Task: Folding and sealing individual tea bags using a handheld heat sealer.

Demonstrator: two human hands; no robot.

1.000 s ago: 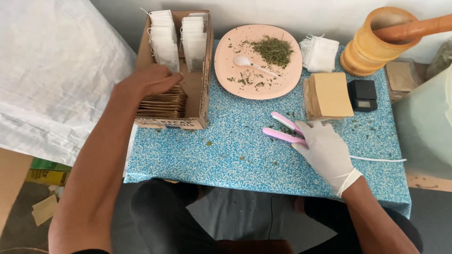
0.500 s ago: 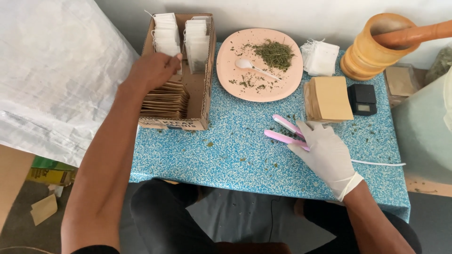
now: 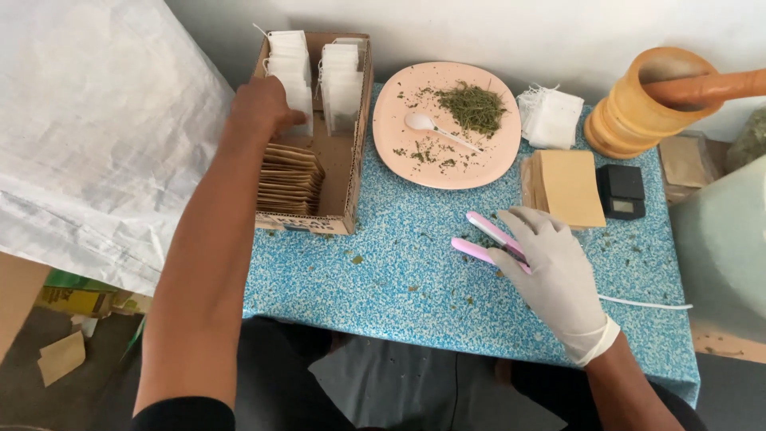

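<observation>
So the left hand (image 3: 259, 108) has slid up the box (image 3: 351, 187) off the brown packets (image 3: 289, 179) and is now at the white bags (image 3: 291, 60), fingers curled on them, looks like picking one. Gloved right hand (image 3: 550, 271) hasn't budged, fingers resting loosely over the pink sealer (image 3: 479, 239), plate (image 3: 391, 144) just behind.

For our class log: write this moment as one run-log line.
left hand: in cardboard box, on white sachets | right hand: gloved, on pink sealer
</observation>
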